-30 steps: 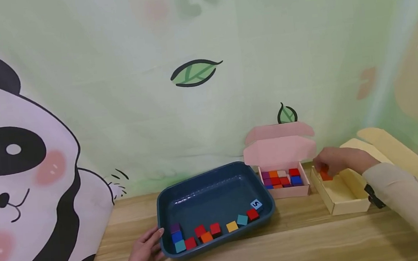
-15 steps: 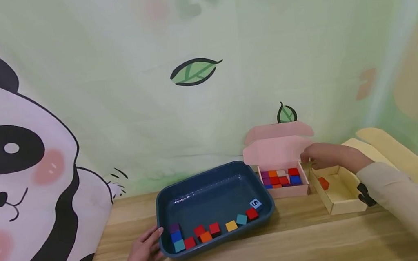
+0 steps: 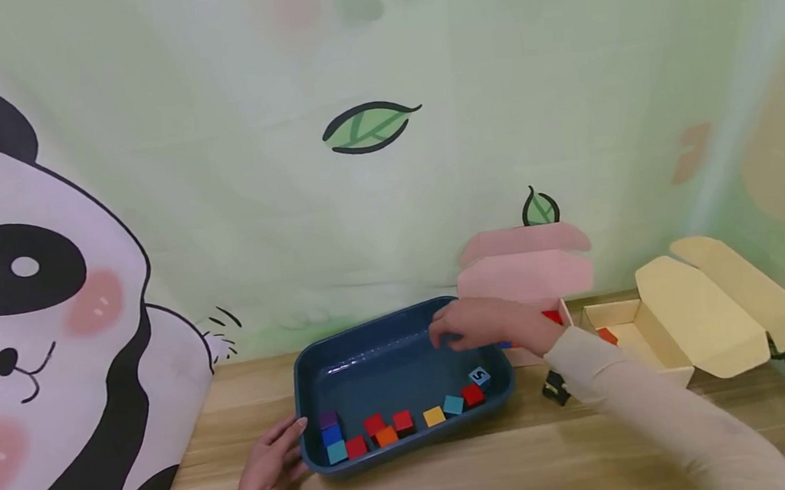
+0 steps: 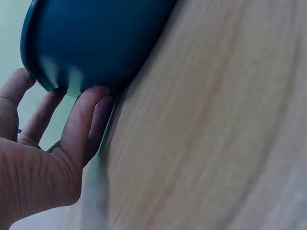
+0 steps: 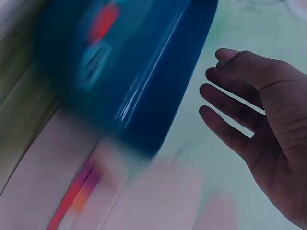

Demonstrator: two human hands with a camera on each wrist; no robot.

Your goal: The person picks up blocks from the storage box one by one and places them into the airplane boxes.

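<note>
A dark blue tray (image 3: 382,380) lies on the table with several coloured cubes along its near side, among them a yellow cube (image 3: 434,415), an orange cube (image 3: 386,435) and a light blue cube (image 3: 479,376) bearing a black mark. Fingertips of my left hand (image 3: 267,462) touch the outside of the tray's left end, as the left wrist view also shows. Above the tray's far right corner hovers my right hand (image 3: 475,321), fingers loosely bent and holding nothing; the right wrist view shows bare fingertips (image 5: 207,112).
Behind my right forearm stands an open pink box (image 3: 526,274), its cubes mostly hidden. To its right is an open pale yellow box (image 3: 662,324) with an orange piece (image 3: 607,336) in it. A green cloth backdrop (image 3: 255,171) with a panda print hangs behind the table.
My right hand has let go of the orange piece in the yellow box and moved left, past the pink box, to above the tray. My left hand stays at the tray's left end.
</note>
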